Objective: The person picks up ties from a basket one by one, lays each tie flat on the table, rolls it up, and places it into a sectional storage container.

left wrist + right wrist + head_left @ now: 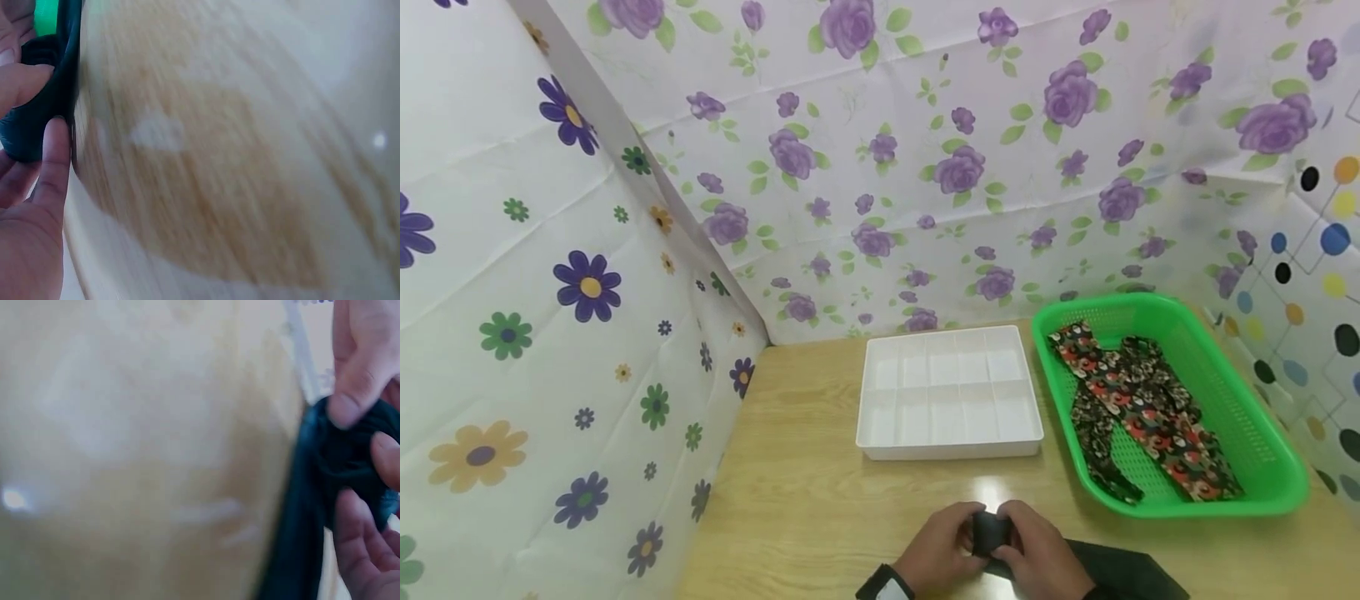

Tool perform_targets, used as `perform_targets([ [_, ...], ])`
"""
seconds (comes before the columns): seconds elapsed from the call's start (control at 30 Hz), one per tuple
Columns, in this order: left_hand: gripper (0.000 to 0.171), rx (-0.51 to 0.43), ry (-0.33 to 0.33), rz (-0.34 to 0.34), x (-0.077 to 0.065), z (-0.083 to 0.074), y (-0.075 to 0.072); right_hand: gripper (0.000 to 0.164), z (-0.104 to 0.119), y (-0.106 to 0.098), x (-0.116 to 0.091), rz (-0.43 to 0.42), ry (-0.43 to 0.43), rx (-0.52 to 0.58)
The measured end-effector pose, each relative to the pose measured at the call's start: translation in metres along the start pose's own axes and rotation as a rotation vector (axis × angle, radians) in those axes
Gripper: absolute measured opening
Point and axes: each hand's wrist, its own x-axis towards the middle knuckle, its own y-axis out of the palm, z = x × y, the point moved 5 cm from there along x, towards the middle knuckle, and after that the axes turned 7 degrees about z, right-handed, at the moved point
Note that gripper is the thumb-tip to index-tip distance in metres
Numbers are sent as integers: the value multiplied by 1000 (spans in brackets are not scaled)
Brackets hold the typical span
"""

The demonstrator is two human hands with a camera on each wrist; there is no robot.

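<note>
Between my two hands is a dark necktie [989, 533], one part wound into a thick roll and the rest trailing flat to the right along the table. My left hand [942, 546] grips the roll from the left, its thumb and fingers on the cloth. From the other side my right hand [1037, 546] pinches the same roll. The coiled layers of the necktie [347, 453] show end-on in the right wrist view. In the left wrist view the roll [28, 128] sits between fingers and thumb, at the frame's left edge. The tail's far end runs out of the head view.
Beyond my hands stands a white tray [951, 451] divided into several compartments, with nothing visible in them. To its right, a green plastic basket [1240, 400] holds patterned cloth strips [1138, 400]. Flowered sheets [880, 167] hang behind and beside the wooden table [790, 467].
</note>
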Motion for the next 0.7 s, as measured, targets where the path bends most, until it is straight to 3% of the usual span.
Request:
perform_targets([
  [0.13,64,42,-11,-16,0,0,2,37,-5,6,-7,-52,122,112],
  [0.27,66,53,-41,-15,2,0,2,40,-7,10,-7,-95,171,152],
  [0.47,71,-89,-73,44,1,4,3,37,-5,8,-2,-78,171,178],
  [0.7,51,-172,-71,-74,-1,4,11,33,-6,7,3,-38,120,247],
])
